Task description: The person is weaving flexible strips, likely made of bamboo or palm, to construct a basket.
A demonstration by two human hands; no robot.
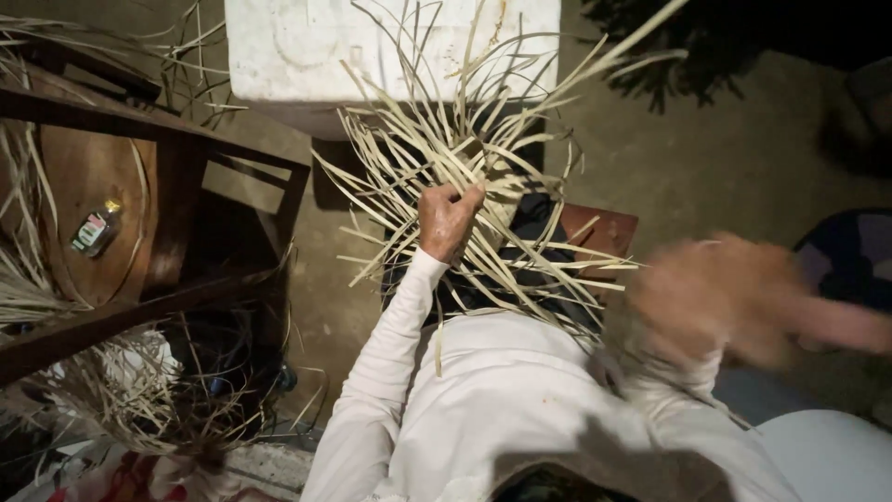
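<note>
One hand is unreadable: our right hand [734, 302] is motion-blurred, its grip impossible to tell. Our left hand [448, 221] is clenched on the woven straw strips [465, 177], which fan outward above the lap.

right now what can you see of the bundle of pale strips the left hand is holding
The bundle of strips is made of many long, flat, pale straw-coloured strands, like dried reed or split palm leaf. They cross near the middle in what looks like the start of a weave, and their loose ends fan out in all directions. It sits above the person's lap, in front of a white box. The left hand grips it at the crossing; the blurred right hand is off it.
</note>
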